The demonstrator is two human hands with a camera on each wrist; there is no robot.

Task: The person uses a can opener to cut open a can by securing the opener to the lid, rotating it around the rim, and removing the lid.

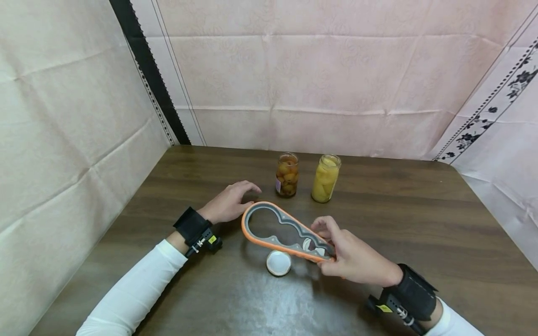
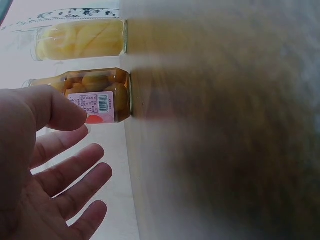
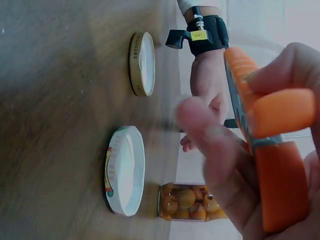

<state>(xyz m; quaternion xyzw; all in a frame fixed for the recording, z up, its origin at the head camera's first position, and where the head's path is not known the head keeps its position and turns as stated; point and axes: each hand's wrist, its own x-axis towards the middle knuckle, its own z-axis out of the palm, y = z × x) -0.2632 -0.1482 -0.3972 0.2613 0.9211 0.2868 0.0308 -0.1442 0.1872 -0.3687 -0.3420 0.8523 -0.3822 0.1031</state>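
My right hand (image 1: 353, 254) grips one end of a jar opener with an orange outer band (image 1: 290, 249) and grey scalloped inner edges. The tool is held above the table, its wide rounded end pointing left. Beside that wide end is my left hand (image 1: 229, 203), holding nothing, its fingers spread and loosely bent in the left wrist view. Below the opener, a gold-sided lid (image 3: 142, 64) lies inside up on the table. A larger white-rimmed lid (image 3: 125, 170) lies near it, partly hidden by the opener in the head view.
Two lidless glass jars stand further back on the wooden table (image 1: 399, 210): one of brown round fruit (image 1: 287, 175) with a pink label, one of yellow pieces (image 1: 325, 179). Pale cloth (image 1: 336, 74) hangs behind the table and along its sides.
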